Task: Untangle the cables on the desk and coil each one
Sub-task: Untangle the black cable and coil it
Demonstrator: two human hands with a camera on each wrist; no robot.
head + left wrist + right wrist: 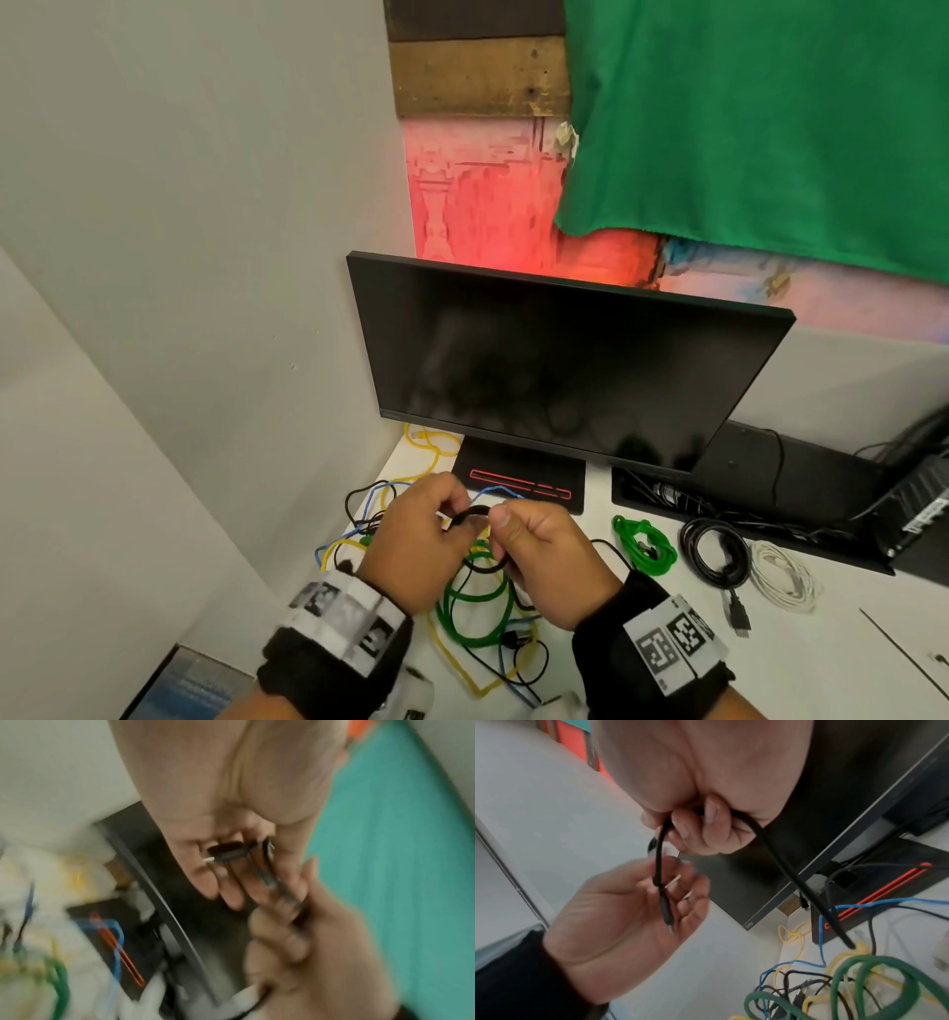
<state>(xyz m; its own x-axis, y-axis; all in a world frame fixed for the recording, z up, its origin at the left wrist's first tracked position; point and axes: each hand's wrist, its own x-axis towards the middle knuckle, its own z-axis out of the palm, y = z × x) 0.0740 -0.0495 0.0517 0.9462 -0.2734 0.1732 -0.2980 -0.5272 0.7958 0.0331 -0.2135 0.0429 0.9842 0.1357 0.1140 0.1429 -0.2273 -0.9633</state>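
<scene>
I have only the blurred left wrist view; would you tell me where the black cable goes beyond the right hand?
Observer: From the right hand the black cable drops into the tangle on the desk.
Operator: Thank you. Are any cables coiled already?
Observer: Yes, three coils lie right of the tangle: a green coil, a black coil and a white coil.
</scene>
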